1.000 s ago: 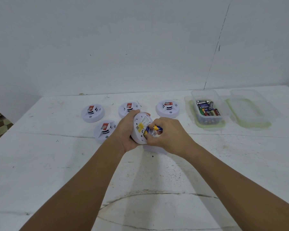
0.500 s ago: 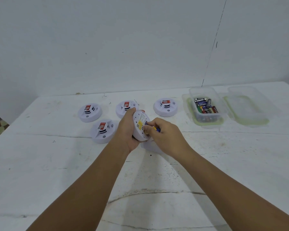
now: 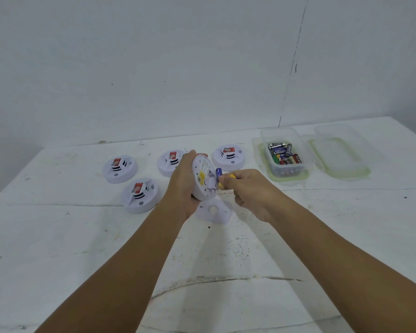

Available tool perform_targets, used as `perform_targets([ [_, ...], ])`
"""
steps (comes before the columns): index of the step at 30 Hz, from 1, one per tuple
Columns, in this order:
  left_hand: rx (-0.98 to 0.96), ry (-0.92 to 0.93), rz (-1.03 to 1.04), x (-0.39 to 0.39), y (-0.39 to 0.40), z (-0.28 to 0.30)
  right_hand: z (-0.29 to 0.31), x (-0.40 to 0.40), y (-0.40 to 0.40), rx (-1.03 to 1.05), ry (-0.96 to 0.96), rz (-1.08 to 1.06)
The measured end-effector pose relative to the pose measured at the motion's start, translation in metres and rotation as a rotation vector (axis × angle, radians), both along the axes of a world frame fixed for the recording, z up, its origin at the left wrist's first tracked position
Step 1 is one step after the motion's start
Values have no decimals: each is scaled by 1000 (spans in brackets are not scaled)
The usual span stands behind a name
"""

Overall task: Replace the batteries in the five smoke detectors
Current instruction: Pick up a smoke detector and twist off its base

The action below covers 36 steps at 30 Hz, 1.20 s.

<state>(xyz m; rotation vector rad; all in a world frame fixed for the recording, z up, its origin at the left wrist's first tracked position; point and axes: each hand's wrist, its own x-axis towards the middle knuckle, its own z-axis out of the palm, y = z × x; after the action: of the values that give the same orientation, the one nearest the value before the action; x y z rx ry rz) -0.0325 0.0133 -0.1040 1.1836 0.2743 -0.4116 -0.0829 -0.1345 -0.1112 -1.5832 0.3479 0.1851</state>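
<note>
Left hand: left hand (image 3: 181,186) cups a white smoke detector (image 3: 203,176) from behind, fingers curled round its rim, holding it on edge above the table with its open back turned toward the other hand.
Right hand: right hand (image 3: 247,192) pinches a battery (image 3: 219,174) between thumb and fingertips, right at the detector's back; the other fingers are curled in.
Battery: blue with a yellow end, its tip touching or just at the open compartment; whether it is seated I cannot tell.
Held detector: a yellow label and thin wires show on the exposed back.
Back cover: a round white cover (image 3: 214,210) lies flat on the table just below the held detector, between the two wrists.
Other detectors: four white smoke detectors lie face up with red stickers — far left (image 3: 119,168), front left (image 3: 141,194), one partly hidden behind the left hand (image 3: 169,162), and one beyond the right hand (image 3: 228,156).
Battery box: a clear plastic container (image 3: 283,155) stands to the right, holding loose batteries (image 3: 285,156) of mixed colours.
Lid: the clear lid with a green seal (image 3: 339,152) lies just beside the container, on its right.
Table: white, scuffed tabletop (image 3: 82,248) against a white wall (image 3: 154,68).
</note>
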Motion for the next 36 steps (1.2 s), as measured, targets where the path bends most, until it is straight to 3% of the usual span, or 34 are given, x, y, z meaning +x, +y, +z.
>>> perform_targets([
  [16, 47, -169, -167, -5, -118, 38, 44, -21, -132, -467, -354, -403],
  [27, 27, -174, -285, -9, -172, 45, 34, -3, -241, -1010, -178, -376],
  [36, 17, -204, -242, 2, -177, 40, 16, 17, -272, -1173, 13, -223],
])
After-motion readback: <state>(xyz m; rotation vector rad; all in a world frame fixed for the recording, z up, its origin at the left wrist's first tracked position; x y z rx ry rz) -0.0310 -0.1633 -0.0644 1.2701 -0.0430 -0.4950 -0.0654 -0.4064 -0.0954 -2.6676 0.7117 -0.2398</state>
